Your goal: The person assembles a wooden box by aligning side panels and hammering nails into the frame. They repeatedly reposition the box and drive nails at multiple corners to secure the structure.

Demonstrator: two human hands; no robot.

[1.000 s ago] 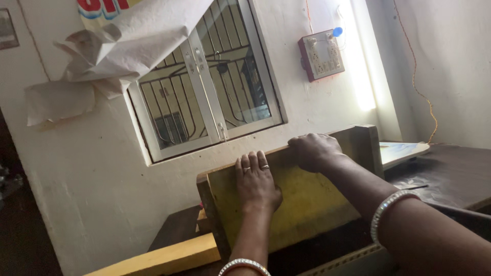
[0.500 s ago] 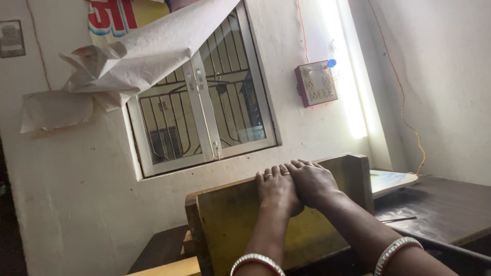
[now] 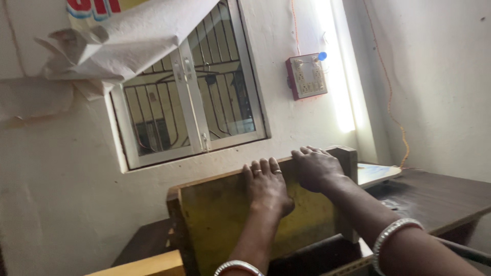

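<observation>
A wooden frame with a yellow board face [image 3: 220, 220] stands tilted on a dark table. My left hand [image 3: 266, 186] lies flat on the board, fingers hooked over its top edge, rings on two fingers. My right hand [image 3: 317, 167] rests beside it near the thick right post [image 3: 349, 174], fingers curled over the top edge. Both wrists wear silver bangles.
A dark wooden table [image 3: 450, 197] runs to the right with a flat pale object [image 3: 376, 174] on it. A barred window [image 3: 189, 107] sits in the white wall, with a torn paper sheet [image 3: 128, 36] hanging above. A switchboard [image 3: 307, 76] is on the wall. A yellow plank [image 3: 148, 266] lies at bottom left.
The view has shifted, so the frame sits lower and more central. My two hands came together on the top edge, then spread a little apart again.
</observation>
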